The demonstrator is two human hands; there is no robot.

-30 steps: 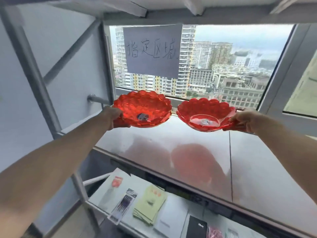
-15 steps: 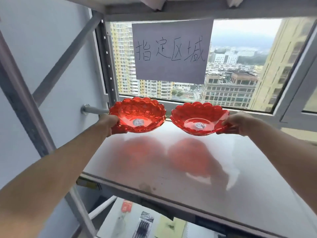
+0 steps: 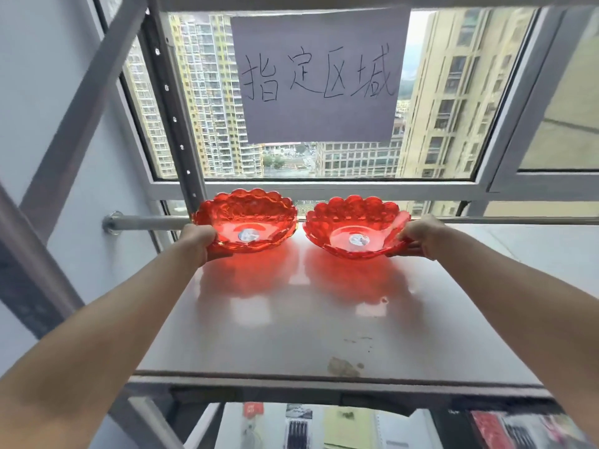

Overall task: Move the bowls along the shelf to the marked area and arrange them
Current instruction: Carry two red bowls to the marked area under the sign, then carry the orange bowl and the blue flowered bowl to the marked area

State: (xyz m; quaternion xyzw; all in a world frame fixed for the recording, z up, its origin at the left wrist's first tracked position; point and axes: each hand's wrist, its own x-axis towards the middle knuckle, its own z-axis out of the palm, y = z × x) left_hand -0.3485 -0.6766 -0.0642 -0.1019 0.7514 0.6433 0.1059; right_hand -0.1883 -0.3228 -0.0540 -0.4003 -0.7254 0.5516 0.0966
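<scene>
Two red translucent scalloped bowls sit side by side at the back of the white shelf (image 3: 324, 335), under a paper sign (image 3: 319, 76) with handwritten characters taped to the window. My left hand (image 3: 197, 241) grips the left rim of the left bowl (image 3: 256, 215). My right hand (image 3: 419, 236) grips the right rim of the right bowl (image 3: 348, 222). Each bowl has a round sticker in its base. The bowls' undersides look to be on or just above the shelf; I cannot tell which. Their rims nearly touch.
A metal rod (image 3: 146, 222) runs along the back behind the bowls. Grey shelf uprights and a diagonal brace (image 3: 81, 124) stand at the left. A lower shelf (image 3: 324, 426) holds stationery packs and notebooks. The shelf front has a brown stain (image 3: 343, 366).
Both hands have carried the bowls further back towards the window and lower, close to the shelf surface below the sign. The camera has moved closer to the shelf.
</scene>
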